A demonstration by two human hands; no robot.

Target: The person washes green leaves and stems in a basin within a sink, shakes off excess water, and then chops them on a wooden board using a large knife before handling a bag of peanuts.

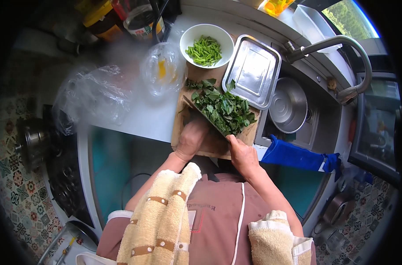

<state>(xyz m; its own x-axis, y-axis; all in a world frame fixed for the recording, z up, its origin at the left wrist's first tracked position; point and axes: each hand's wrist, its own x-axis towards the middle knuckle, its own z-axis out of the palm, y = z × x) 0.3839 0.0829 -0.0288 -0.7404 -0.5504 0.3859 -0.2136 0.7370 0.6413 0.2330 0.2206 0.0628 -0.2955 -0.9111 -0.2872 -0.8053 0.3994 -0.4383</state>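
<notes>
My right hand (pixel 243 155) grips the handle of a broad-bladed kitchen knife (pixel 206 117). The blade slants up and left across a wooden cutting board (pixel 178 132). Against its upper right side lies a heap of chopped dark green leaves (pixel 225 107). On the other side of the blade, my left hand (pixel 191 137) is low over the board, close to the steel. Its fingers are blurred and partly hidden, so whether they hold anything is unclear.
Beyond the leaves are a white bowl (pixel 207 31) of cut green stems (pixel 205 51) and a rectangular metal tray (pixel 252 71). Clear plastic bags (pixel 98 92) lie leftward. At right, a metal basin (pixel 287 106) sits in the sink (pixel 328 122) beneath a curved faucet (pixel 366 63); a blue cloth (pixel 293 155) drapes the edge.
</notes>
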